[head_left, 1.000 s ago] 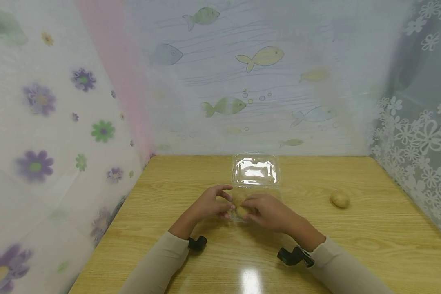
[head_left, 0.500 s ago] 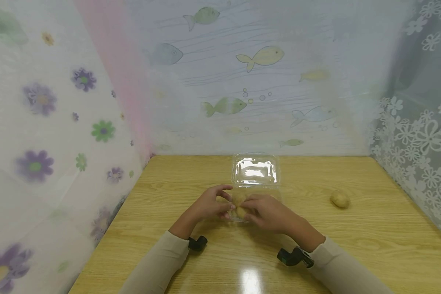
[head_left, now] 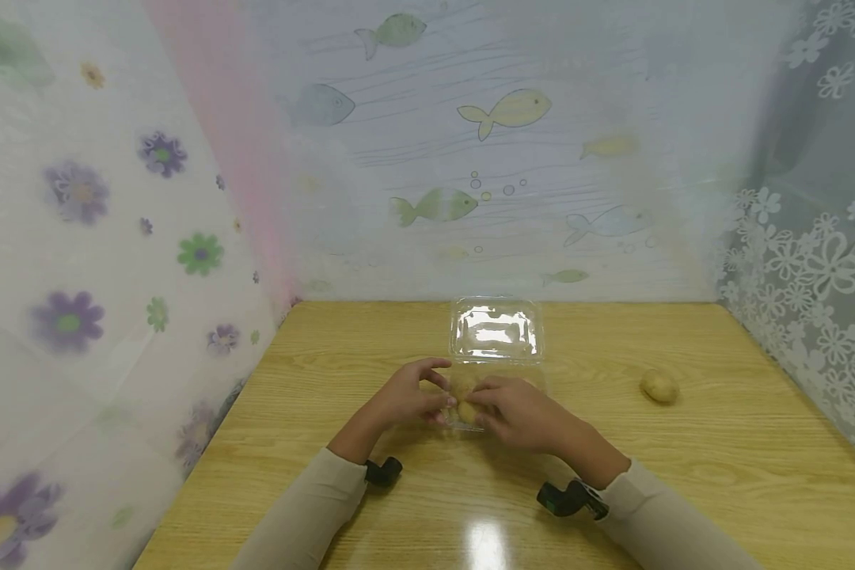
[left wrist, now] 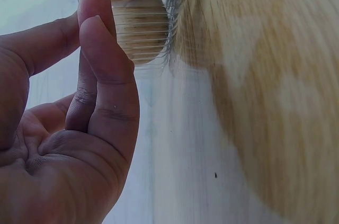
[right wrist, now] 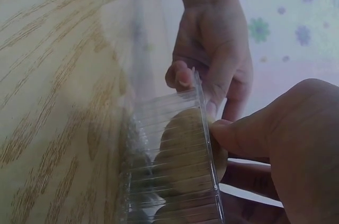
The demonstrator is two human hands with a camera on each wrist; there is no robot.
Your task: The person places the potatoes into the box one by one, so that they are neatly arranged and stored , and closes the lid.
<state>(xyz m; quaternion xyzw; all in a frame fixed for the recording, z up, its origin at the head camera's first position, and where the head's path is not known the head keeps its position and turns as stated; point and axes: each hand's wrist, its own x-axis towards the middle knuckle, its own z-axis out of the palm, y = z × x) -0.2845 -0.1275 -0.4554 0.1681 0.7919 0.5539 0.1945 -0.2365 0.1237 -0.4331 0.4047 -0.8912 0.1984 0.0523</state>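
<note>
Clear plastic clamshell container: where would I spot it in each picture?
Head: the clear plastic clamshell container stands open, right of centre.
Left wrist: its ridged wall, top, left of centre.
Right wrist: its ridged side, bottom centre.
Shared landmark: the left hand.

A wood-grain tabletop (head_left: 356, 336), bright with a glare (head_left: 486, 546) on its near part, runs back to a far fish-print sheet (head_left: 513, 174), between a flower-print sheet (head_left: 114, 261) at left and a white-flowered sheet (head_left: 819, 237) at right.
</note>
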